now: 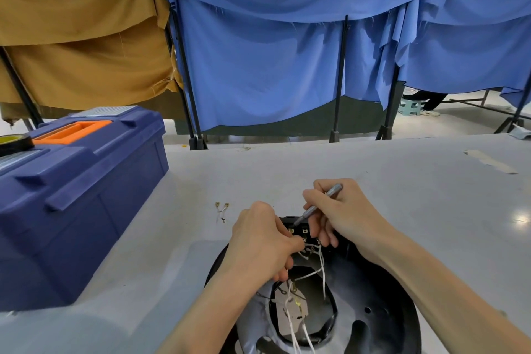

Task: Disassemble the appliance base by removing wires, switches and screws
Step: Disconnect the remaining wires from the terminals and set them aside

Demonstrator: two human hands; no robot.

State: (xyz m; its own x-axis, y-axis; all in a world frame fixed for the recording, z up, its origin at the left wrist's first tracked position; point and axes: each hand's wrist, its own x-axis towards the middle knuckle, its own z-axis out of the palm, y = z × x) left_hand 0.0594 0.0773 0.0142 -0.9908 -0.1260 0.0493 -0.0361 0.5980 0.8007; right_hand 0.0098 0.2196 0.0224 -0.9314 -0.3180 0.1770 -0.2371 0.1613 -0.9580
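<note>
A black round appliance base (373,304) lies upside down on the grey table, near me. White wires (322,273) with metal terminals run across its open middle. At its far rim sits a black switch block (298,228) with brass contacts. My left hand (261,241) pinches a white wire right beside that block. My right hand (342,213) grips a slim grey screwdriver (319,204) like a pen, its tip pointing down onto the switch block.
A blue toolbox (71,195) with an orange handle stands at the left, a black tape roll (14,144) on its lid. A short loose wire with ring terminals (221,210) lies on the table (431,195) left of my hands. Blue and tan cloth screens hang behind.
</note>
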